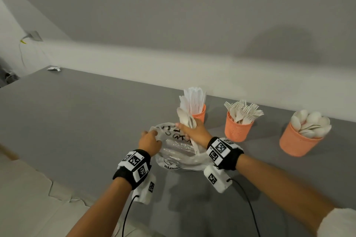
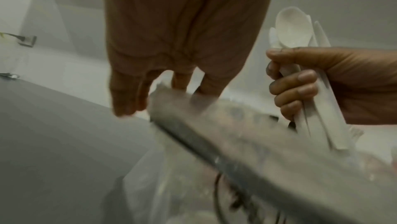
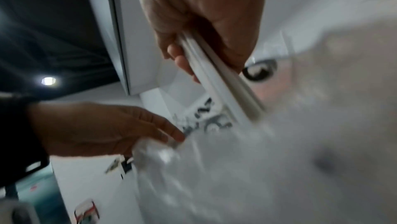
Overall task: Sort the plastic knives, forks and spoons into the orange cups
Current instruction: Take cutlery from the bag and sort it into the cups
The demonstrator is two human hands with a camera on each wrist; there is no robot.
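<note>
A plain pale wall (image 1: 173, 25) rises behind a grey table (image 1: 77, 111). High on the left wall sits a small grey fixture (image 1: 34, 35), possibly a socket, with a thin cable (image 1: 21, 52) hanging. Pale floor (image 1: 23, 198) lies lower left.

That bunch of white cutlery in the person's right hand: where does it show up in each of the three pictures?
Head view: the bunch of cutlery stands centre, gripped by the right hand above the plastic bag.
Left wrist view: the bunch is at right, spoon bowl on top.
Right wrist view: only its handles show, upper centre, slanting down-right.
Shared landmark: the bag's black lettering, which the left hand holds beside.
</note>
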